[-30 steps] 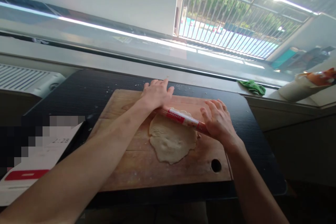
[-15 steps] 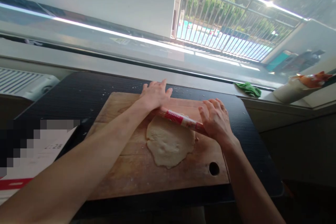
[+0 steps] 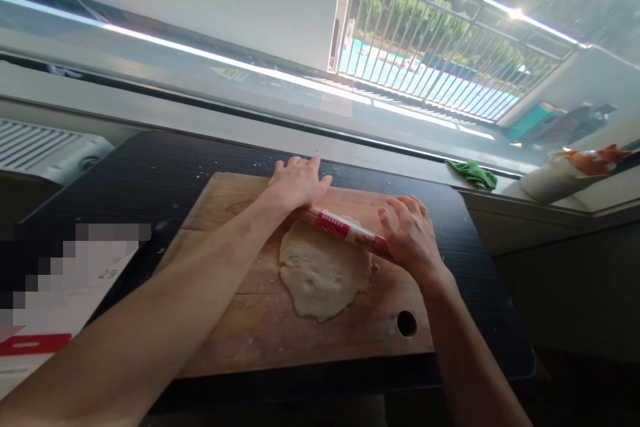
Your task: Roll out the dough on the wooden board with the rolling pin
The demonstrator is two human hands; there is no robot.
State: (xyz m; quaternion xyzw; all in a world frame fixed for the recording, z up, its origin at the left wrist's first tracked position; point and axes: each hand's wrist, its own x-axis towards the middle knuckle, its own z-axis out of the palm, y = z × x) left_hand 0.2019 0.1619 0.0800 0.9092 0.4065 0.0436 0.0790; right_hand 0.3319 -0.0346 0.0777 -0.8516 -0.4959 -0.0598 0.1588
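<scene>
A slim rolling pin (image 3: 345,229) with a red and white printed label lies slantwise across the far part of a flattened sheet of dough (image 3: 324,277). The dough is pale and uneven at its rim, resting on a wooden cutting board (image 3: 240,323). My left hand (image 3: 299,181) presses the pin's left end under its palm, fingers stretched out past it. At the other end my right hand (image 3: 411,230) lies over the pin the same way, its fingers extended and slightly bent. Both tips of the pin are hidden beneath the palms.
The board sits on a dark table (image 3: 165,167) dusted with white specks. Behind it runs a window sill with a green cloth (image 3: 473,175) and a pale container (image 3: 555,177). At the left are a white ridged appliance (image 3: 55,150) and a printed sheet (image 3: 95,280).
The pin and both hands stay nearly in place over the dough. My right hand has shifted very slightly, and the whole view has tilted a little.
</scene>
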